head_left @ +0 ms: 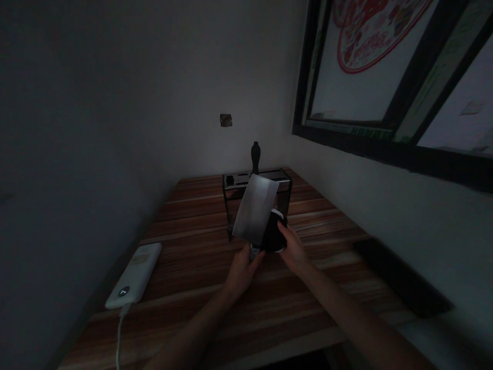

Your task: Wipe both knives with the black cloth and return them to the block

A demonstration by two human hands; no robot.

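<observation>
My left hand (243, 264) is closed around the handle of a cleaver (256, 208), whose broad metal blade points up and away from me. In my right hand (293, 246) is a black cloth (274, 234) with a pale edge, held against the right side of the blade near the handle. Just behind the blade stands a knife rack (285, 177) with a slotted metal top and dark legs. A dark handle (256, 156) sticks upright out of the rack. The blade hides part of the rack's front.
A white power bank (134, 275) with a cable (118, 334) lies at the left of the striped wooden table (192, 216). A dark flat slab (402, 277) is at the right, by the wall. A dark-framed window (354, 97) is above it.
</observation>
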